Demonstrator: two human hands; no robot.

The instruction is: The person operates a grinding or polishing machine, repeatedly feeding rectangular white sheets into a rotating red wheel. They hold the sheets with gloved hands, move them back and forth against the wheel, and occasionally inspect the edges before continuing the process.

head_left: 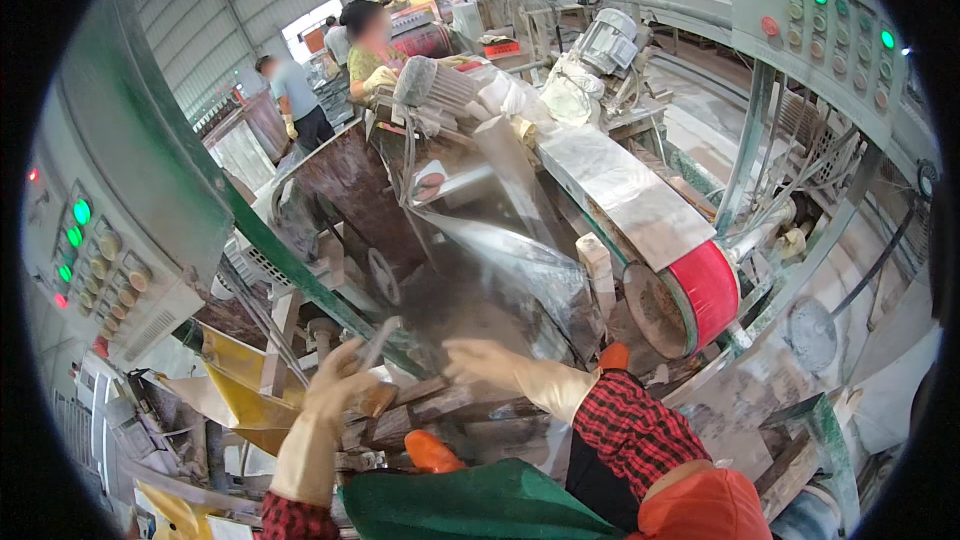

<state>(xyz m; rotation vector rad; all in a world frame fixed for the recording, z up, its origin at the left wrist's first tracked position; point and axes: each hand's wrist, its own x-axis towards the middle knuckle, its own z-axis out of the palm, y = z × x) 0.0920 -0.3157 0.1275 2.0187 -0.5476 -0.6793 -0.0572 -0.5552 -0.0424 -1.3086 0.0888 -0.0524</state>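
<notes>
Both my hands wear long cream rubber gloves under red-and-black checked sleeves. My left hand (338, 380) is raised at the lower middle, with its fingers closed around a thin grey strip (381, 340) that sticks up beyond them. What the strip is made of I cannot make out. My right hand (485, 362) reaches inward from the right with fingers stretched out, slightly blurred and holding nothing visible. Ahead of it hangs a crumpled clear plastic sheet (530, 265). Below my hands lie worn wooden boards (430, 405), and a green apron (480, 502) covers my front.
A belt machine with a red belt end (708, 290) stands to the right, and a motor (607, 40) sits beyond it. Control panels with lit buttons flank me, left (95, 270) and right (825, 30). Two people (370, 55) (293, 95) stand at the far left. A green beam (300, 270) slants across the left.
</notes>
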